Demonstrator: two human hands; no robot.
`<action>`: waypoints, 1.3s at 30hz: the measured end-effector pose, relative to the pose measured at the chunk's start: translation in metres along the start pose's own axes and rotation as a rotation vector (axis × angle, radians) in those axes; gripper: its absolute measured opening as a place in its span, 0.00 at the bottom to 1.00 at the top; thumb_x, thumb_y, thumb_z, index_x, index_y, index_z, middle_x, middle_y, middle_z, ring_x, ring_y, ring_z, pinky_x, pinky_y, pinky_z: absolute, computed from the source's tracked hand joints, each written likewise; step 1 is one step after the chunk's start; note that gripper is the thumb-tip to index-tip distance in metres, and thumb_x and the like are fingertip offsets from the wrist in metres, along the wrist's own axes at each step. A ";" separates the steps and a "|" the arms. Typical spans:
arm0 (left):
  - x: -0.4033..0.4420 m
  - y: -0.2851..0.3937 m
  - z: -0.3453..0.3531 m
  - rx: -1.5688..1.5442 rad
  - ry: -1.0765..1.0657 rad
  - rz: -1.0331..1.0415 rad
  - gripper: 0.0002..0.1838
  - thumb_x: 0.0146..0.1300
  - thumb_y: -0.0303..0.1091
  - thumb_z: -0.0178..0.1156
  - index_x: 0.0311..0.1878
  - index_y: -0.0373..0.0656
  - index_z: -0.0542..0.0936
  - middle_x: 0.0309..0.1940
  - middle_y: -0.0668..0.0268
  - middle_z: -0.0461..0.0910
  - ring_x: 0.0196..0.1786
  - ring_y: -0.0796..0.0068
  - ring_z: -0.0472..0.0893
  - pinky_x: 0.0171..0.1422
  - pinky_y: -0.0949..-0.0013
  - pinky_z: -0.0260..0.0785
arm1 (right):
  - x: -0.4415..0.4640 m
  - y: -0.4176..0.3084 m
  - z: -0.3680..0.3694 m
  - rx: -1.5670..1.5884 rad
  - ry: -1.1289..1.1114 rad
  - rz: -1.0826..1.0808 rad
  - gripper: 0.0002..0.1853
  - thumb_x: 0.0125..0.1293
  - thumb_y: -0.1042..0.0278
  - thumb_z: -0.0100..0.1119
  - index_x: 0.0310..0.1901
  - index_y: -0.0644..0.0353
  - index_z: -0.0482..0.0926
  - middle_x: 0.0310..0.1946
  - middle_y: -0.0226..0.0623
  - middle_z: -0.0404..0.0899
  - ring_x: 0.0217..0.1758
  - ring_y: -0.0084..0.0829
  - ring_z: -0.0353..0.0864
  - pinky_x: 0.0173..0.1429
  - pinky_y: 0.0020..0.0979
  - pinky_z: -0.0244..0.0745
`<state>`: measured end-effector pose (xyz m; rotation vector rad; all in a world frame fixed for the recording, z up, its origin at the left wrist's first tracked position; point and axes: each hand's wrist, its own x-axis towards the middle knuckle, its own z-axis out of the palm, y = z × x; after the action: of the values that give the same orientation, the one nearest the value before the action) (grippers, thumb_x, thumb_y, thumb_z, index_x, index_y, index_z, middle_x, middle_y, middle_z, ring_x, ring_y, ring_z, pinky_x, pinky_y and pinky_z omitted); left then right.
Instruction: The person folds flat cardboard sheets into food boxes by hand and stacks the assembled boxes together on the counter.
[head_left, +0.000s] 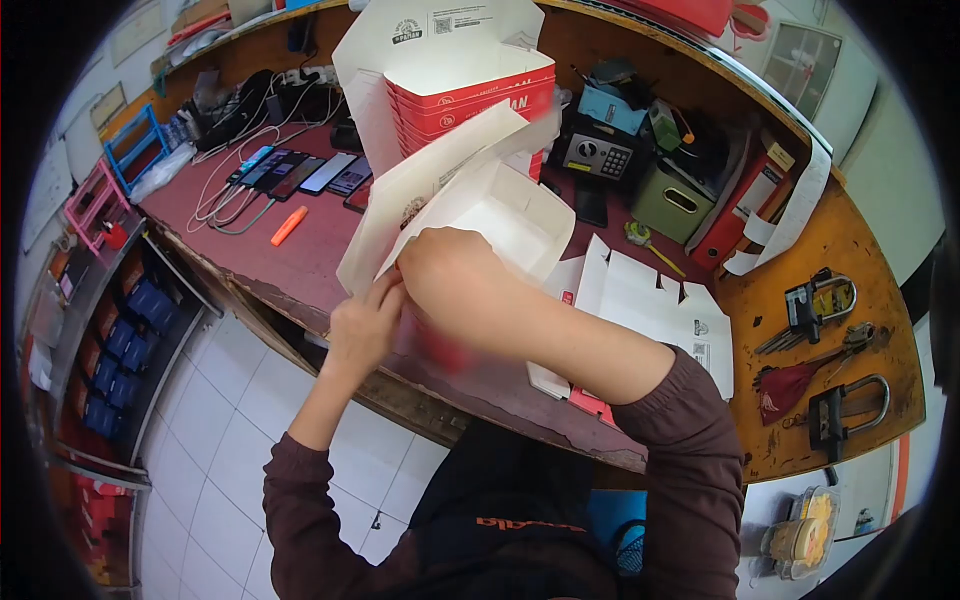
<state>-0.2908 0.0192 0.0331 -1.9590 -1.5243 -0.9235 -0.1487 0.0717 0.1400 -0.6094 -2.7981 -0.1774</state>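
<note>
A cardboard food box (515, 220), white inside with red on its outer side, stands tilted at the front of the desk with its lid flap raised. My right hand (445, 275) is closed over its near corner, with the fingertips mostly hidden. Just below and left, my left hand (362, 328) pinches the same corner area from outside. Behind it rises a stack of nested red food boxes (470, 95) with open white lids. Flat unfolded box blanks (650, 320) lie to the right, beside my right forearm.
Several phones (300, 172) with cables and an orange highlighter (289, 226) lie at the left. A small safe (595, 150), green bin (672, 203) and tape measure (640, 235) stand behind. Padlocks (845, 415) and keys (850, 340) rest on the right-hand wooden board.
</note>
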 end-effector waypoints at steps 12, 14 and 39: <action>-0.018 0.030 0.021 -0.101 0.228 -0.135 0.18 0.55 0.36 0.57 0.49 0.42 0.72 0.51 0.60 0.70 0.47 0.59 0.74 0.41 0.64 0.71 | 0.011 0.085 0.008 0.631 -0.289 0.014 0.22 0.66 0.54 0.41 0.38 0.66 0.78 0.34 0.49 0.79 0.41 0.44 0.78 0.47 0.38 0.71; -0.013 0.045 0.023 -0.184 0.331 -0.155 0.22 0.53 0.41 0.60 0.50 0.42 0.71 0.53 0.58 0.69 0.52 0.54 0.72 0.49 0.60 0.69 | 0.012 0.113 -0.013 0.187 -0.042 0.358 0.23 0.64 0.50 0.45 0.41 0.65 0.77 0.41 0.49 0.77 0.47 0.41 0.76 0.51 0.39 0.71; 0.035 0.242 0.130 -0.429 -0.388 0.483 0.38 0.44 0.47 0.67 0.58 0.42 0.66 0.57 0.51 0.65 0.62 0.50 0.62 0.66 0.49 0.50 | -0.187 0.114 -0.019 1.158 0.733 0.408 0.20 0.70 0.57 0.38 0.45 0.65 0.74 0.32 0.36 0.76 0.34 0.25 0.76 0.42 0.26 0.72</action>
<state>-0.0241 0.0738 -0.0182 -2.7820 -0.9897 -0.7247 0.0674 0.0982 0.1117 -0.5843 -1.6027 0.9972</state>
